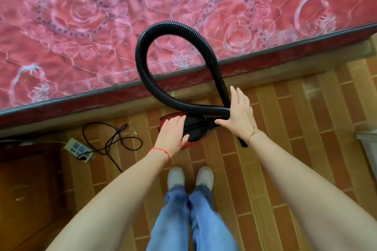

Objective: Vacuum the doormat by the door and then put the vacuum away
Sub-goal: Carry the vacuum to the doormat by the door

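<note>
A red and black canister vacuum (193,128) sits on the brick-pattern floor beside a bed. Its black ribbed hose (142,51) loops up over the mattress and crosses back on itself above the canister. My left hand (173,133) lies flat on the vacuum's left side with straight fingers. My right hand (237,113) is against the crossing point of the hose and the black wand, fingers extended upward and thumb reaching under the hose. The wand's end (243,143) pokes out below my right wrist. No doormat is in view.
A pink rose-patterned mattress (91,26) fills the upper frame, its edge running diagonally. A white power strip (78,150) with a tangled black cord (114,138) lies on the floor at left. A dark wooden cabinet (26,189) stands lower left. My feet (189,177) are just behind the vacuum.
</note>
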The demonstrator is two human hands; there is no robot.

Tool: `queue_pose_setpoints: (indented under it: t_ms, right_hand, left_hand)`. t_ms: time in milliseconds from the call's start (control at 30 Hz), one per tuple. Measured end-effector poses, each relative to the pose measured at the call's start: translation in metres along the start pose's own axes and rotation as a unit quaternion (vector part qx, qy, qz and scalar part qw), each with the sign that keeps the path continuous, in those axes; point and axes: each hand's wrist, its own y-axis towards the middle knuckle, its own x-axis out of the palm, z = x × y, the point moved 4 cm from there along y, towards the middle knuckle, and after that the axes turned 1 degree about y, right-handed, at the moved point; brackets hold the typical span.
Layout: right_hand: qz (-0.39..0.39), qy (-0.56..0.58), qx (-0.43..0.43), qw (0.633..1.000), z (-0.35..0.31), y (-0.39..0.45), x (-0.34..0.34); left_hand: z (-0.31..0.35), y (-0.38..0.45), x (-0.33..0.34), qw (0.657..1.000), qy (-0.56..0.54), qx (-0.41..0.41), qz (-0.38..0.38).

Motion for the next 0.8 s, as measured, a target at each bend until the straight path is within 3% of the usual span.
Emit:
queue_pose_setpoints:
  t_ms: [367,800]
  right_hand:
    - [-0.001,0.023,-0.014,1.0,0.023,0.076,0.082]
    - [0.062,0.112,-0.006,0.992,0.046,0.124,0.089]
  left_hand:
    - [-0.008,0.067,0.09,0.997,-0.022,-0.025,-0.064]
    - [-0.017,0.103,0.138,0.982,-0.023,-0.07,-0.173]
